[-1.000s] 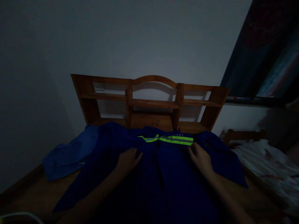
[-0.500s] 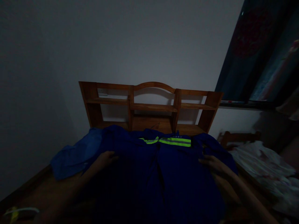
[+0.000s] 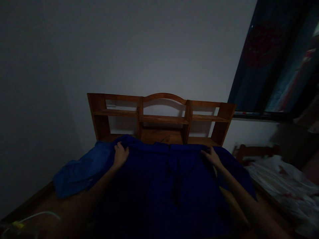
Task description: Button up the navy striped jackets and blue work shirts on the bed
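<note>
A dark blue jacket (image 3: 159, 176) lies spread on a brown table (image 3: 233, 200), in front of a wooden shelf (image 3: 163, 120). Its cloth looks soft and dull, with small folds, and its top edge runs nearly straight. The left hand (image 3: 121, 155) is on the left part of that edge, with thumb and fingers bent. The right hand (image 3: 211, 157) is on the right part, fingers bent too. I cannot tell if either hand pinches the cloth or just touches it.

A paler blue cloth (image 3: 76, 174) sits crumpled beside the jacket on the left. The shelf is smooth orange-brown wood with open boxes and a curved top in the middle. Thin, wrinkly white stuff (image 3: 281, 181) is heaped on the right.

The room is very dark, so the low part of the jacket is almost black, and the picture cuts it off. The jacket hides the foot of the shelf. A white cord (image 3: 43, 213) is cut off at bottom left. A round red shape (image 3: 263, 44) at the window is too dim to make out.
</note>
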A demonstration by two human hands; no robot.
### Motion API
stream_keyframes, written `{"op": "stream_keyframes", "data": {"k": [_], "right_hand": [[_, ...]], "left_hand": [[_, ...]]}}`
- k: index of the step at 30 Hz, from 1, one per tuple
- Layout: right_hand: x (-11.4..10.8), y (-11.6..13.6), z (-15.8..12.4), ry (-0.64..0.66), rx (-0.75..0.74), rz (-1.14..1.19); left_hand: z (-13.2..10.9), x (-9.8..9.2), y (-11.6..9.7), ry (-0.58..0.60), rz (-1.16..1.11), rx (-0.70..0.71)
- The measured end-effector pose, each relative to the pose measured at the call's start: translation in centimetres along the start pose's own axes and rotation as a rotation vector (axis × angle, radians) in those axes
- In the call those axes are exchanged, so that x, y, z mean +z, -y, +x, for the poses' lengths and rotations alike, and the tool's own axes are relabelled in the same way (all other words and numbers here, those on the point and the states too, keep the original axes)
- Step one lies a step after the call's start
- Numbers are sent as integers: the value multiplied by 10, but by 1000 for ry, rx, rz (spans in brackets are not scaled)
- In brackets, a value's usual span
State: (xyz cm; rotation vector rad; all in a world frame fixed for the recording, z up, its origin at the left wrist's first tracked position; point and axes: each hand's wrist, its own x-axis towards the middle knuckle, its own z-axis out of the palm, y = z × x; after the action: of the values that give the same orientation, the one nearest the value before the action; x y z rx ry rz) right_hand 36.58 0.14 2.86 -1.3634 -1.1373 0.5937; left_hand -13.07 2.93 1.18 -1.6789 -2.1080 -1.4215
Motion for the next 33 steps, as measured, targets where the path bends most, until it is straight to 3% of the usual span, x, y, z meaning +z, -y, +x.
{"op": "stream_keyframes", "data": {"k": [2, 4, 5, 7, 9, 10, 12, 15, 19, 23, 28, 31, 33], "right_hand": [[13, 3, -18, -2, -133, -146], [27, 14, -49, 49, -402, -369], [35, 22, -67, 125, -542, -466], [50, 38, -106, 397, -750, -598], [64, 46, -138, 648, -832, -709], [70, 46, -149, 716, -824, -763], [79, 36, -158, 756, -742, -870], [84, 7, -143, 752, -598, -902], [79, -21, -97, 881, -397, -621], [79, -27, -63, 1120, -146, -342], [89, -37, -54, 1124, -104, -188], [88, -42, -55, 1042, -179, -210], [84, -42, -56, 994, -242, -290]], "left_hand": [[-15, 2, -20, -70, 16, 131], [-38, 1, -47, -53, 3, 322], [-50, 1, -61, 24, -16, 433], [-78, 5, -84, 332, -41, 674], [-102, 17, -98, 641, -18, 810], [-112, 25, -101, 728, 16, 824], [-122, 42, -100, 774, 96, 785], [-115, 67, -90, 793, 79, 686], [-95, 89, -78, 1059, -236, 513], [-92, 102, -67, 1140, -450, 320], [-94, 98, -65, 1081, -412, 235], [-97, 84, -83, 1052, -397, 261], [-103, 77, -99, 1130, -554, 248]]}}
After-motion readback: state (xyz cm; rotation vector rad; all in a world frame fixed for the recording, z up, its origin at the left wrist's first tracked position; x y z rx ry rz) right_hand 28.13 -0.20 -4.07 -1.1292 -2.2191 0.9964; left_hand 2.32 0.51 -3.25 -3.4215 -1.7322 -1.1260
